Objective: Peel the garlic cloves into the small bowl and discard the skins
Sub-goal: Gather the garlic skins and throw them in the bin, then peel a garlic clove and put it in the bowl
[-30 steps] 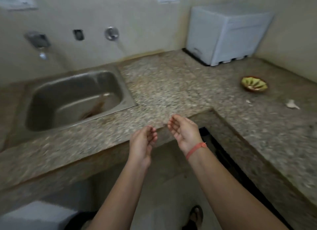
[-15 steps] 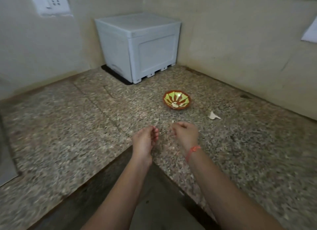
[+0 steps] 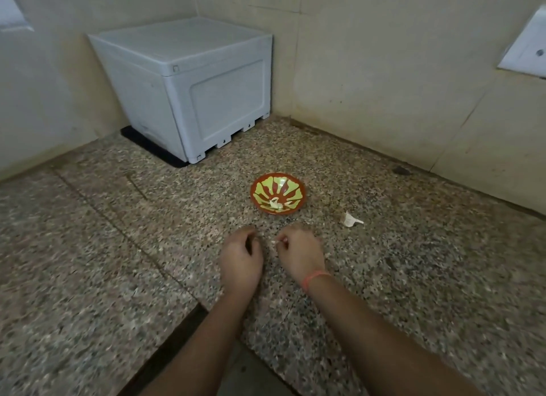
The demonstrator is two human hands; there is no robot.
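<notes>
Now the right hand (image 3: 300, 252) pinches a pale scrap (image 3: 277, 242); the left hand (image 3: 240, 255) is curled, its grip hidden. The small bowl (image 3: 260, 185), cloves (image 3: 276, 203) inside, sits just beyond, toward the counter's (image 3: 118, 248) back corner. My advice: keep skins out of it.

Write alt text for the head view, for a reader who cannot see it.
A right hand pinches a small pale piece beside a curled left hand, over a speckled counter. Beyond: a patterned bowl, a white scrap, a white box.
</notes>
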